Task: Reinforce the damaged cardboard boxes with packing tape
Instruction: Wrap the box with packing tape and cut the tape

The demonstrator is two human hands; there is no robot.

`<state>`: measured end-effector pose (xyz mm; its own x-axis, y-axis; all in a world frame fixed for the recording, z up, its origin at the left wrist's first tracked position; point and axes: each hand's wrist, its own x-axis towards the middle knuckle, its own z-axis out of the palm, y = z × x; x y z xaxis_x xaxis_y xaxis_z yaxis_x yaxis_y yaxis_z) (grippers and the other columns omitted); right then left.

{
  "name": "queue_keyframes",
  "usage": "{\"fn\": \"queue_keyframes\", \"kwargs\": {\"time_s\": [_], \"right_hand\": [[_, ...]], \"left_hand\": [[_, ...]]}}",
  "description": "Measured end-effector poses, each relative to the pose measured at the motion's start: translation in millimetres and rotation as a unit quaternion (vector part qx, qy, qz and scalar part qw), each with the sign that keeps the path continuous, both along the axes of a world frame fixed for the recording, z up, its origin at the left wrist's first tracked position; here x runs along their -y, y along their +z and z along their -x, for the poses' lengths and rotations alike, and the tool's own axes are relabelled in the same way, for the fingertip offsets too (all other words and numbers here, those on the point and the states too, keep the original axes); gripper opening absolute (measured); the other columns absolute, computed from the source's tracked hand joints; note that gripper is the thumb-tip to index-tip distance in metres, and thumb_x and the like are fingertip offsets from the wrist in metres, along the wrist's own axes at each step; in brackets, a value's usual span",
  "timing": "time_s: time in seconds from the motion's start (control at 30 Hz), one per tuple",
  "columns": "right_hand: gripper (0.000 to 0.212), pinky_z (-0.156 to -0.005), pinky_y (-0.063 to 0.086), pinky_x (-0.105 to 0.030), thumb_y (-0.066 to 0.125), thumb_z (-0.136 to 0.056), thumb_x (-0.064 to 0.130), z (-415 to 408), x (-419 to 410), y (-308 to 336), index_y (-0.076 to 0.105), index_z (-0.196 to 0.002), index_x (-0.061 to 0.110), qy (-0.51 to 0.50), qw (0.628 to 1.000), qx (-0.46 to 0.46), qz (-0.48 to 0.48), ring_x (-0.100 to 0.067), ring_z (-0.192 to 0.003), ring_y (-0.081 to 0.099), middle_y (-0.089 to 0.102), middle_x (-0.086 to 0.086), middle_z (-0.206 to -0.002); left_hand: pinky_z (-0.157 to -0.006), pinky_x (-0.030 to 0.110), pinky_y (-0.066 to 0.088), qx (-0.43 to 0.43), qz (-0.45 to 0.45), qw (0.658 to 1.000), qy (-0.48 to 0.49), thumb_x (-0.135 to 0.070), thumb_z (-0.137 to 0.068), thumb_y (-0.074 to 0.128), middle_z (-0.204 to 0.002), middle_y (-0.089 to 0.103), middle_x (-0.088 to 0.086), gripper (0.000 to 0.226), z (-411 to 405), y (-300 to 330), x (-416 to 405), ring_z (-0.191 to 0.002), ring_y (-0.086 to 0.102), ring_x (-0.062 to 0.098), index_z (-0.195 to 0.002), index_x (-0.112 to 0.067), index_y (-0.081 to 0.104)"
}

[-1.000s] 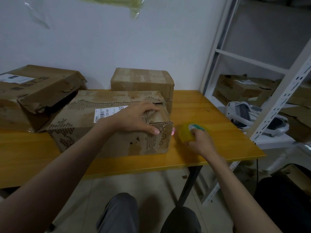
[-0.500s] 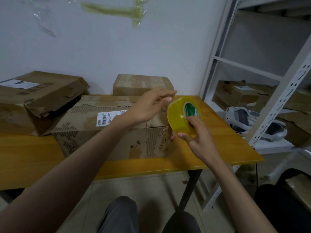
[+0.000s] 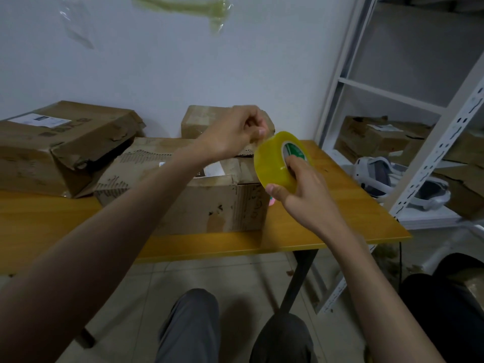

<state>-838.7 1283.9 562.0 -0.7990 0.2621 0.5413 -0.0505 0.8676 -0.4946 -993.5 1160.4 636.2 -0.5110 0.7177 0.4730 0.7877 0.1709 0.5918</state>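
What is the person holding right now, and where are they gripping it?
The right hand grips the yellow packing tape roll, fingers in its core; the left hand pinches at its top edge.

Left forearm (image 3: 146, 205) hiding most of front box's label (image 3: 213, 169); back box (image 3: 199, 121) half covered; print on tape roll (image 3: 280, 158) unreadable.

Single head-worn wide-angle view, looking forward and down from a seated position. Close range: both forearms enter from the bottom edge; wooden table (image 3: 327, 231) mid-frame, wall (image 3: 157, 74) behind, shelving (image 3: 429, 163) at right, floor below.
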Motion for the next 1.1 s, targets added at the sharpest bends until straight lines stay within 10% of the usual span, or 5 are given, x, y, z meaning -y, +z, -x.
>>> {"fn": "queue_keyframes", "kwargs": {"time_s": [0.13, 0.27, 0.63, 0.97, 1.1], "right_hand": [[0.042, -0.060, 0.040, -0.017, 0.065, -0.096, 0.038, -1.7, 14.9, 30.1, 0.058, -0.122, 0.006, -0.022, 0.998, 0.029, 0.056, -0.003, -0.071, 0.062, 0.058, -0.001, -0.100], [0.037, -0.073, 0.057, -0.049, 0.065, -0.087, 0.050, -0.3, 34.5, 41.8, 0.066, -0.097, 0.014, 0.031, 0.988, 0.055, 0.142, -0.023, -0.078, 0.066, 0.066, -0.004, -0.084], [0.058, -0.080, 0.055, -0.053, 0.059, -0.076, 0.063, 16.2, 71.7, 47.7, 0.064, -0.104, 0.012, 0.027, 0.965, 0.042, 0.256, -0.030, -0.093, 0.065, 0.066, -0.008, -0.097], [0.056, -0.085, 0.054, -0.051, 0.060, -0.081, 0.068, 1.3, -18.2, 22.0, 0.066, -0.108, 0.019, -0.078, 0.948, 0.032, 0.307, -0.028, -0.098, 0.064, 0.067, -0.011, -0.106], [0.027, -0.076, 0.055, -0.027, 0.062, -0.096, 0.055, 9.9, -39.7, -21.3, 0.064, -0.109, 0.032, -0.058, 0.902, 0.015, 0.428, -0.011, -0.100, 0.066, 0.070, 0.010, -0.105]], "left_hand": [[-0.081, 0.031, 0.056, 0.015, -0.021, 0.999, -0.026, -0.005, -0.099, 0.059, -0.082, 0.066, 0.002, 0.012, 8.9, 28.5, 29.5, -0.078, 0.066, 0.016, -0.092, -0.014, 0.063], [-0.081, 0.024, 0.055, 0.060, 0.037, 0.995, -0.069, -0.001, -0.098, 0.061, -0.084, 0.062, 0.000, 0.013, 5.8, 38.5, 56.5, -0.079, 0.067, 0.009, -0.096, -0.013, 0.055], [-0.071, 0.020, 0.055, -0.018, 0.055, 0.998, 0.026, -0.006, -0.084, 0.079, -0.073, 0.066, -0.003, 0.016, 4.4, 72.0, 67.8, -0.067, 0.065, 0.006, -0.087, -0.011, 0.064], [-0.063, 0.007, 0.041, -0.078, 0.033, 0.996, -0.004, -0.006, -0.082, 0.080, -0.075, 0.059, -0.012, 0.036, -0.7, 55.7, -51.3, -0.067, 0.057, -0.003, -0.071, -0.027, 0.053], [-0.066, 0.017, 0.045, -0.093, 0.072, 0.992, -0.049, 0.002, -0.089, 0.065, -0.078, 0.055, -0.010, 0.032, -3.9, 45.6, -84.7, -0.067, 0.062, -0.007, -0.077, -0.024, 0.051]]}}
